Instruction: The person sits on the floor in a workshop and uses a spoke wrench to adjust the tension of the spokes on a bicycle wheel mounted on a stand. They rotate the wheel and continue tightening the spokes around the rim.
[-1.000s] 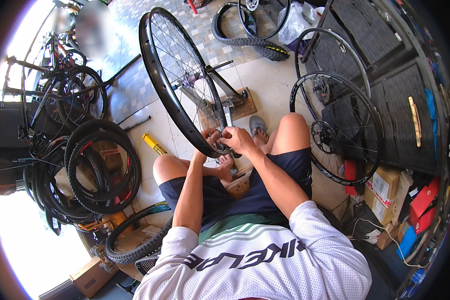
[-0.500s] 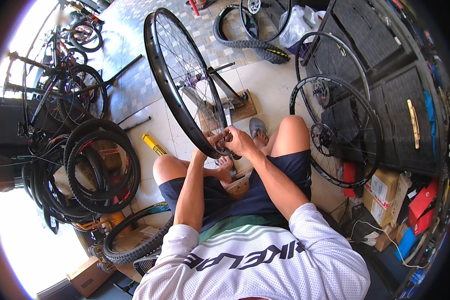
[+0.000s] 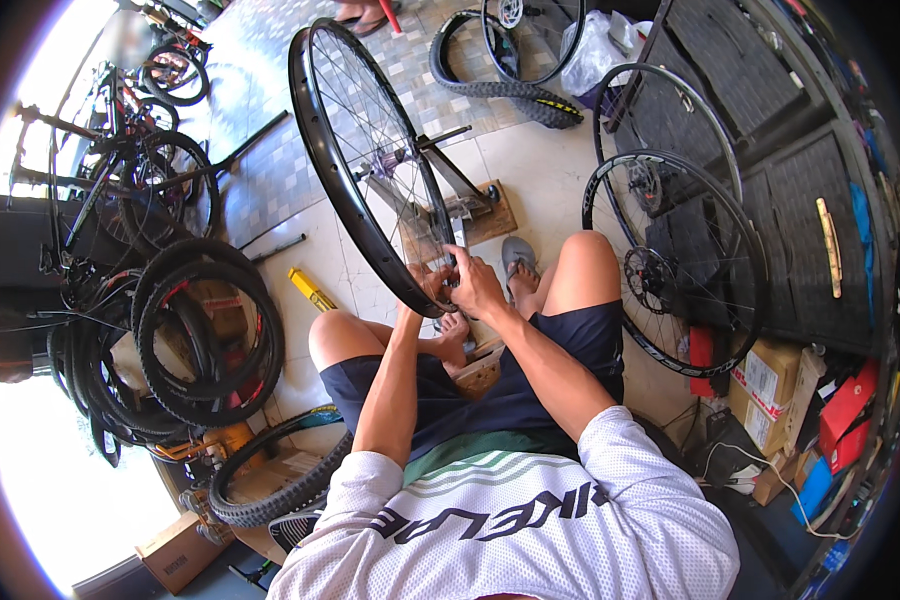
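Observation:
A black bicycle wheel [image 3: 348, 205] with thin spokes stands upright in front of me, mounted in a metal wheel truing stand [image 3: 452, 172] with a wooden base [image 3: 497, 218]. At the near, lower part of the rim, my left hand [image 3: 422, 288] is closed, its fingers wrapped at the rim and spokes. Just right of it, my right hand [image 3: 478, 290] has its fingers bent together at the same stretch of rim, the index finger reaching up along the spokes. Whatever lies between those right fingertips is too small and hidden to name.
Tyres [image 3: 210, 340] are piled at left, near parked bicycles [image 3: 160, 180]. A yellow box [image 3: 310, 290] lies by my left knee. Two wheels [image 3: 675, 262] lean against dark drawers [image 3: 740, 200] at right. Beyond the stand are another tyre [image 3: 510, 90] and a person's feet [image 3: 365, 15].
My right hand's fingers have shifted, with the index finger now raised higher along the spokes. The other person's feet at the top have moved left. The wheel stays nearly in place.

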`<state>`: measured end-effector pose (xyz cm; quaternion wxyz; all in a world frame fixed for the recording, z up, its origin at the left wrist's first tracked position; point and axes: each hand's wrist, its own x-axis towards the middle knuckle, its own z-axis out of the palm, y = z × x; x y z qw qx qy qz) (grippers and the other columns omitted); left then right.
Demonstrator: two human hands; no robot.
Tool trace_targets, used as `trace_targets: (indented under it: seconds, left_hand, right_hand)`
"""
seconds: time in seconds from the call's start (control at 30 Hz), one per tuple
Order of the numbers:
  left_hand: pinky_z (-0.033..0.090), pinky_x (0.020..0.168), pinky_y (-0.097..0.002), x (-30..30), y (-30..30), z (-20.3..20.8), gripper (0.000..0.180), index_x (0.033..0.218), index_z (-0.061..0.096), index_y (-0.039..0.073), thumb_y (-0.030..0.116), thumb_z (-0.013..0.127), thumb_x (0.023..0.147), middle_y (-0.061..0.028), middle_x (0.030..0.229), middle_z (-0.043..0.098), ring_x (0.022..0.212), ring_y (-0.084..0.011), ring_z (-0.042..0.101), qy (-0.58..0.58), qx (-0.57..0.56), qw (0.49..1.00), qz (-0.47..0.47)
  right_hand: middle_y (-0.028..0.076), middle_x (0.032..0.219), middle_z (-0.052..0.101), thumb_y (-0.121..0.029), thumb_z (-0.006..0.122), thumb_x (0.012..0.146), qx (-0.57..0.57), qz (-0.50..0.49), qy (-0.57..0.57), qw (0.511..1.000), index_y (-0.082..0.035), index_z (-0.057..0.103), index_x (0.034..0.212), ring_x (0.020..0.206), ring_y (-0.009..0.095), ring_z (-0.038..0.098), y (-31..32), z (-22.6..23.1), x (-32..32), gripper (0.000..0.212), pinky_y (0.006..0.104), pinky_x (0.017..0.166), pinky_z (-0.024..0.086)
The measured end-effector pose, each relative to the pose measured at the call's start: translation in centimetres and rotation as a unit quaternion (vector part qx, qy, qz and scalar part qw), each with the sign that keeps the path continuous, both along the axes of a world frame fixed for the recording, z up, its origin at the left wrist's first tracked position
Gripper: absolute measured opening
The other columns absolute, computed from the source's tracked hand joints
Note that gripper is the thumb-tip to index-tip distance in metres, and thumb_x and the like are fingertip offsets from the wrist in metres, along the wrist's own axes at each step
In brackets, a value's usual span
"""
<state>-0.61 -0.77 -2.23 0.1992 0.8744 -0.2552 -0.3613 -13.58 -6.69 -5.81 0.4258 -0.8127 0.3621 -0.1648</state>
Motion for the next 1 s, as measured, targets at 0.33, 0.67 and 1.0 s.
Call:
trace_targets:
  seconds: [0.33, 0.67, 1.0]
  left_hand:
    - [0.042, 0.052, -0.0223, 3.0, 4.0, -1.5, 0.046, 0.099, 0.07, 0.004, 0.048, 0.071, 0.088, -0.0009, 0.075, 0.062, 0.062, -0.0084, 0.055, 0.24, -0.153, 0.958, 0.021]
    - [0.04, 0.051, -0.0242, 2.8, 4.0, -2.3, 0.043, 0.094, 0.069, 0.007, 0.05, 0.069, 0.089, 0.0007, 0.073, 0.06, 0.062, -0.0085, 0.054, 0.242, -0.166, 0.956, 0.026]
    - [0.043, 0.051, -0.0329, 3.2, 4.4, -4.5, 0.05, 0.069, 0.064, -0.001, 0.046, 0.075, 0.081, -0.0066, 0.059, 0.056, 0.055, -0.0134, 0.054, 0.016, -0.244, 0.968, -0.054]
  right_hand:
    - [0.016, 0.081, 0.068, -0.018, 0.062, 0.083, 0.124, 0.073, -0.057, 0.988, -0.013, 0.047, 0.134, 0.079, 0.037, 0.066, 0.2, 1.2, 0.2, 0.053, 0.0465, 0.073, 0.051]
    - [0.016, 0.081, 0.069, -0.018, 0.062, 0.084, 0.164, 0.062, -0.065, 0.982, -0.011, 0.052, 0.129, 0.077, 0.036, 0.066, 0.2, 1.0, 0.2, 0.046, 0.0442, 0.07, 0.05]
    - [0.015, 0.088, 0.07, -0.031, 0.074, 0.079, 0.167, 0.052, -0.034, 0.984, -0.004, 0.062, 0.112, 0.085, 0.031, 0.067, -0.1, 1.6, 0.4, 0.045, 0.0394, 0.076, 0.051]
